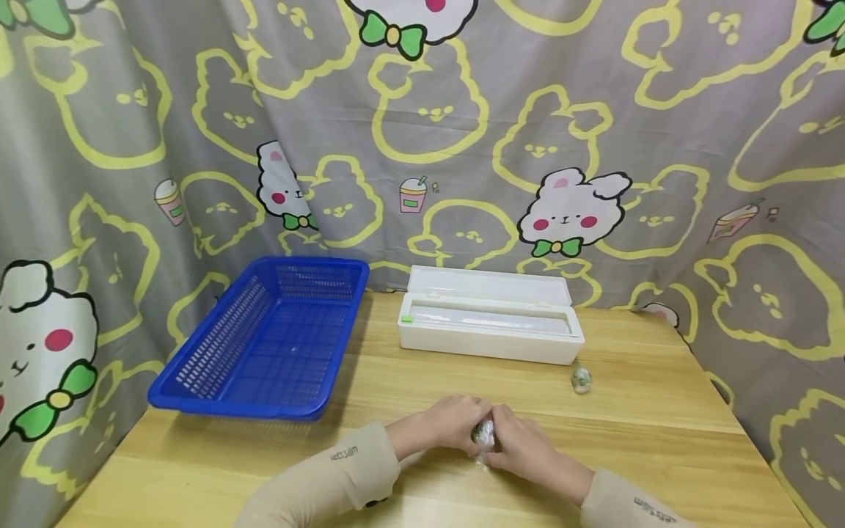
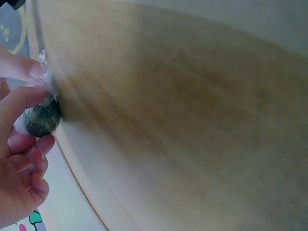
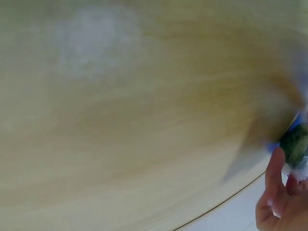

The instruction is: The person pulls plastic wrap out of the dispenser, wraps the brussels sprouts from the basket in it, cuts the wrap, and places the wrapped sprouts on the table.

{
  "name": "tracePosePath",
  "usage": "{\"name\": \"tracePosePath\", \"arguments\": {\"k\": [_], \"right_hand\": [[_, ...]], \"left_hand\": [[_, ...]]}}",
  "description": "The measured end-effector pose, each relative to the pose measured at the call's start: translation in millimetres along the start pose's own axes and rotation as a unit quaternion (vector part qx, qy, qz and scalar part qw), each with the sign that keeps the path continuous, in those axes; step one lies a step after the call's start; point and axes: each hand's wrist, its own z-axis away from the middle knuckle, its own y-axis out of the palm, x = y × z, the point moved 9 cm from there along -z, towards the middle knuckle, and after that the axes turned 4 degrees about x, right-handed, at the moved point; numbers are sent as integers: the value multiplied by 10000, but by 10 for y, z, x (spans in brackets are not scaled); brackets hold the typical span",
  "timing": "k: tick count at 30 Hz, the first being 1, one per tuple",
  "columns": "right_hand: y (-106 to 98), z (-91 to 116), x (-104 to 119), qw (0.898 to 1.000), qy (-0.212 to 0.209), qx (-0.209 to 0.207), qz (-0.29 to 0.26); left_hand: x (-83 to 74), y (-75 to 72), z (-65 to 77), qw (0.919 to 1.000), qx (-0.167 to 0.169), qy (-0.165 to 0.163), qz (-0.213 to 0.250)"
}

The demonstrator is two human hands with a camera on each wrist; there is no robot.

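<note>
A small dark green round thing wrapped in clear plastic film (image 1: 484, 435) is held between both hands, just above the front part of the table. My left hand (image 1: 455, 423) grips it from the left. In the left wrist view, a finger and thumb of the left hand (image 2: 21, 110) pinch the film's loose end, and the other fingers curl below the dark green ball (image 2: 42, 117). My right hand (image 1: 524, 449) holds it from the right. At the right wrist view's edge, fingers of the right hand (image 3: 281, 202) are against the ball (image 3: 294, 144); part is cut off.
A white cling film dispenser box (image 1: 488, 346) stands at the back with its lid (image 1: 488, 284) raised. Near its right front corner lies another small film-wrapped ball (image 1: 581, 380). A blue plastic basket (image 1: 257, 408) is at the left. Patterned curtains (image 1: 436, 110) enclose the wooden table (image 1: 660, 440).
</note>
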Motion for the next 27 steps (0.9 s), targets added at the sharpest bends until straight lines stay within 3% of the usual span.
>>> {"name": "tracePosePath", "arguments": {"k": [4, 8, 12, 15, 17, 19, 22, 24, 27], "right_hand": [[-16, -20, 51, 9967, -130, -258, 757], [-15, -38, 86, 9862, -198, -418, 1591], [-20, -36, 82, 9831, -230, -499, 1747], [-29, -18, 36, 9926, -227, -373, 1137], [-23, -6, -22, 9992, -149, -165, 321], [0, 1, -86, 9984, -33, 105, -560], [43, -4, -154, 9826, 82, 468, -1798], [75, -16, -167, 9698, 43, 674, -2344], [54, -32, -179, 9584, -22, 586, -2793]], "left_hand": [[16, 9, 11, 9998, 166, -21, -75], [25, 15, 19, 9995, 188, -62, -233], [21, 7, 23, 9993, 27, -103, -348], [17, -4, 28, 9992, -78, -152, -371], [18, 2, 33, 9994, -103, -162, -305], [19, 18, 36, 9996, -90, -127, -237], [30, 32, 52, 10000, 0, -34, 91], [59, 24, 68, 9982, 34, 2, 594], [135, -1, 99, 9856, 46, -17, 1689]]}}
